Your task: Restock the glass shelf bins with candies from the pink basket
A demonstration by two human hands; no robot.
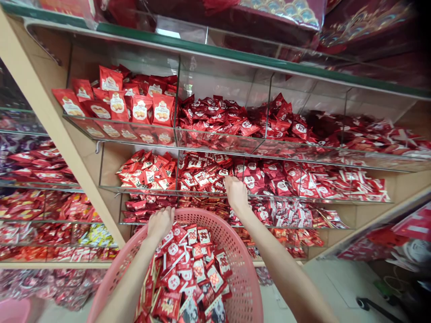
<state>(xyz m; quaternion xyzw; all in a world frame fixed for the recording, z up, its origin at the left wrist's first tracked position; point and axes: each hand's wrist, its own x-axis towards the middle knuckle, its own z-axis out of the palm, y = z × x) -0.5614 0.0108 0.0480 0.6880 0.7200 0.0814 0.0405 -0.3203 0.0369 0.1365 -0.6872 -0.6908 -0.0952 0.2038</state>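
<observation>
My left hand is curled over the far rim of a pink plastic basket, fingers closed on the edge so the basket is held up against the shelving. My right hand reaches forward into a glass shelf compartment, its fingers bent down into a heap of small red sweet packets; from this angle the fingertips are buried among the wrappers, so I cannot tell whether they have already pinched one or are only touching the pile. The basket sits just below that shelf, between my two forearms, and is already well filled with similar red and white wrapped packets, many printed with a round white emblem. The compartment I am reaching into is in the middle tier, just right of a vertical glass divider. Above it another tier holds larger red biscuit pouches on the left and more small red wrappers to the right; lower tiers hold further red packets. I judge this to be the picking stage, taking sweets from the shelf. The next move calls for closing the right fingers firmly round a few packets, lifting them clear of the glass front lip without dragging neighbours over it, and keeping the basket steady underneath.
</observation>
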